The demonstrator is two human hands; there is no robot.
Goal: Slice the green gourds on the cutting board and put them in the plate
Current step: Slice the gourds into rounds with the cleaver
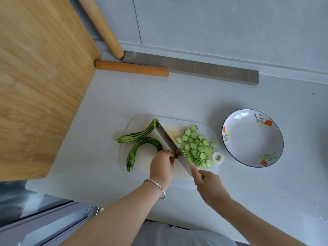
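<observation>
- Left hand (161, 166) curled, pinching the gourd stub (176, 156) against the knife (168, 141).
- Right hand (207, 183) grips the knife at the cutting board's (142, 161) near edge.
- Slices (197, 148) heaped beside the blade.

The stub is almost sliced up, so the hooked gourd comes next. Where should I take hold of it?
Grip the hooked gourd across its straighter near limb, coming from the left. The board lies bare on both sides there, while its cut end sits close by the knife.
</observation>
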